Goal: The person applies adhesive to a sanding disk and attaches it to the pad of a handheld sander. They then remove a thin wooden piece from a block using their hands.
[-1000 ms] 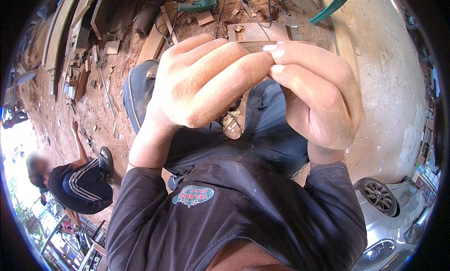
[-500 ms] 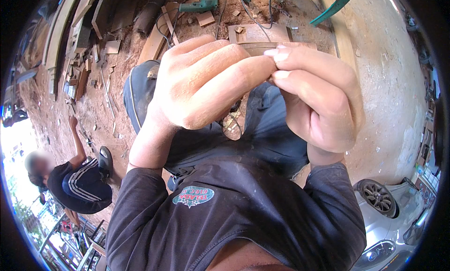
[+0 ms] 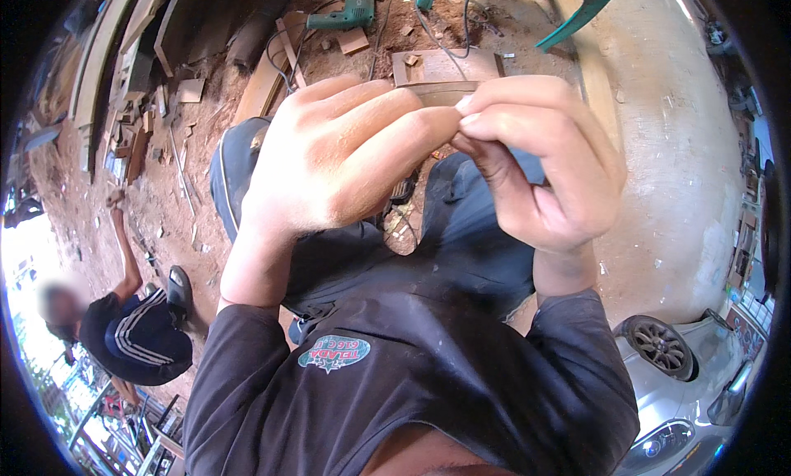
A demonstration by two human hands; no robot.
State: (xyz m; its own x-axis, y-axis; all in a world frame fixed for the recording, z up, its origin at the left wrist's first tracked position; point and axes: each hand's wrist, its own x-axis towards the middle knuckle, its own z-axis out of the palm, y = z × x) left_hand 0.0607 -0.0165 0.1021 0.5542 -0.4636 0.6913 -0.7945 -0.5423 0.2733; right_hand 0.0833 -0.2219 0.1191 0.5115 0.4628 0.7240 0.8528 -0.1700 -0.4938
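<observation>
My left hand (image 3: 329, 159) is raised in front of my chest, its fingers curled and its back turned up. Close by on the right, my right hand (image 3: 556, 159) makes a pinch, thumb and forefinger together. The fingertips of both hands meet at about the same spot. Whatever lies between them is hidden or too small to make out. Just beyond the fingers shows a brown wooden piece (image 3: 441, 91) with a curved edge; whether a hand touches it I cannot tell.
Beyond my knees lie a green power drill (image 3: 346, 13) with cords, a wooden board (image 3: 449, 66) and scraps. Green plastic legs (image 3: 577, 14) stand at the far side. Long planks (image 3: 107, 64) lean at far left. Another person (image 3: 136, 328) crouches at left. A silver car (image 3: 676, 402) is at lower right.
Both hands have shifted slightly left in the picture, still meeting at the fingertips. My right thumb and palm have turned a little. The person at left has moved an arm slightly.
</observation>
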